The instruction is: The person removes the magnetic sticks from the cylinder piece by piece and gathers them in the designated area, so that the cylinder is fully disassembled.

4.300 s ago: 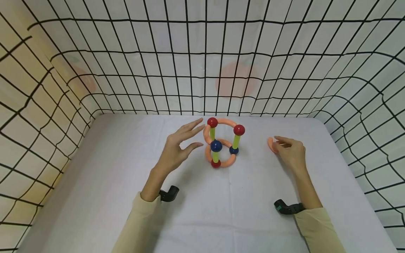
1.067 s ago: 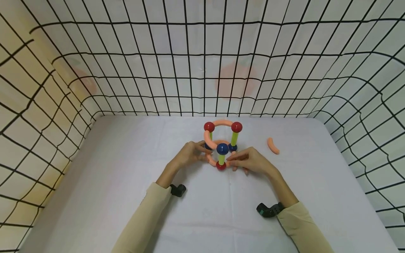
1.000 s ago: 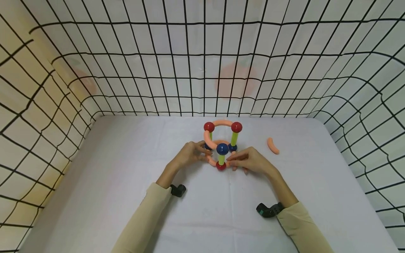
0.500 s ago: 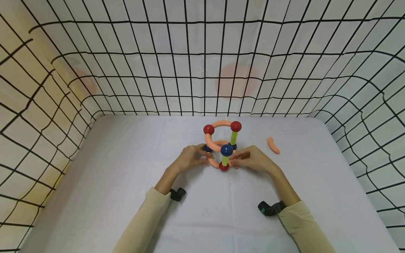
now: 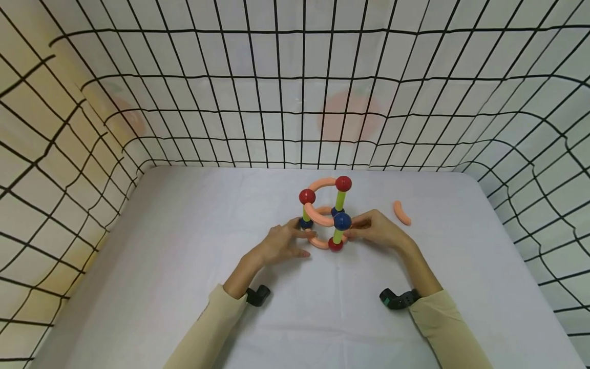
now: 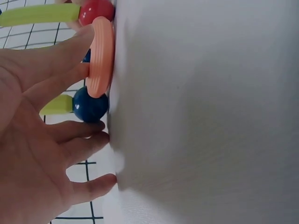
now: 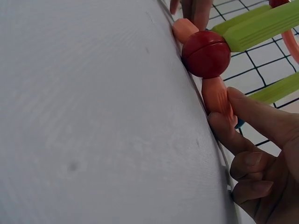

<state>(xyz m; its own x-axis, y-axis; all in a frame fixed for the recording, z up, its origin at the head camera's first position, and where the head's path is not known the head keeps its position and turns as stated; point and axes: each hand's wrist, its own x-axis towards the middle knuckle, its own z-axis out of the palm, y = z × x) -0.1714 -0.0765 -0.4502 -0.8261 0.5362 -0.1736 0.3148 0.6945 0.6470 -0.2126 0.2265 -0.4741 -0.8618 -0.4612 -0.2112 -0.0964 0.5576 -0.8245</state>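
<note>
A magnetic stick-and-ball frame stands mid-table, with red balls (image 5: 343, 183), blue balls (image 5: 342, 221), upright green rods (image 5: 340, 201) and orange curved rods forming rings at two levels. My right hand (image 5: 380, 230) pinches a lower orange curved rod (image 7: 216, 95) between thumb and index finger, beside the bottom red ball (image 7: 206, 53). At the frame's left, my left hand (image 5: 278, 245) has its fingers extended. Its fingers touch or lie near the lower blue ball (image 6: 91, 105) and another orange curved rod (image 6: 102, 56); exact contact is unclear.
A loose orange curved rod (image 5: 402, 213) lies right of the frame. A white cloth (image 5: 299, 328) covers the table. Black wire mesh (image 5: 301, 110) rises along the back and both sides. Each wrist wears a black camera mount (image 5: 398, 299).
Earlier my right hand was at the loose orange rod; now that rod lies alone. Over the last second the frame has turned, its front balls swinging right, and my left thumb has spread away.
</note>
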